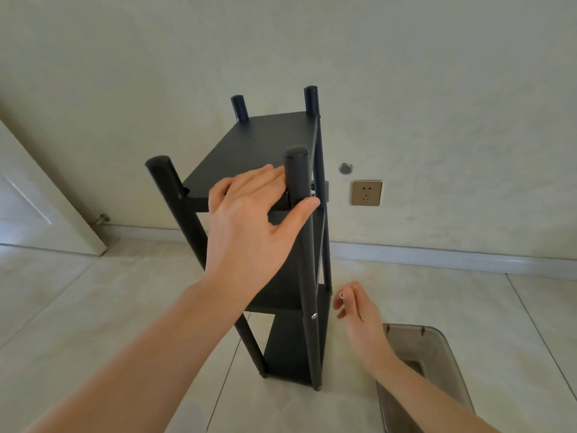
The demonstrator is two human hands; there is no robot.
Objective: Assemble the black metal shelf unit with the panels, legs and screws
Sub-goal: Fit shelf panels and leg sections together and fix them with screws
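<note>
Here, in the head view, the black shelf unit [281,245] is standing upright on the tiled floor [93,307], mid-frame.
The left hand [249,226] is lying spread against the top panel [253,151], thumb hooking round the near right leg [304,245]. Lower right of the frame, the right hand [352,310] is pinching a small silvery screw [341,295] beside a grey plastic bin [437,354].

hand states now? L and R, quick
Left hand: open, fingers straight, thumb against the shelf's near right leg.
Right hand: pinching a small silver screw beside the shelf.
</note>
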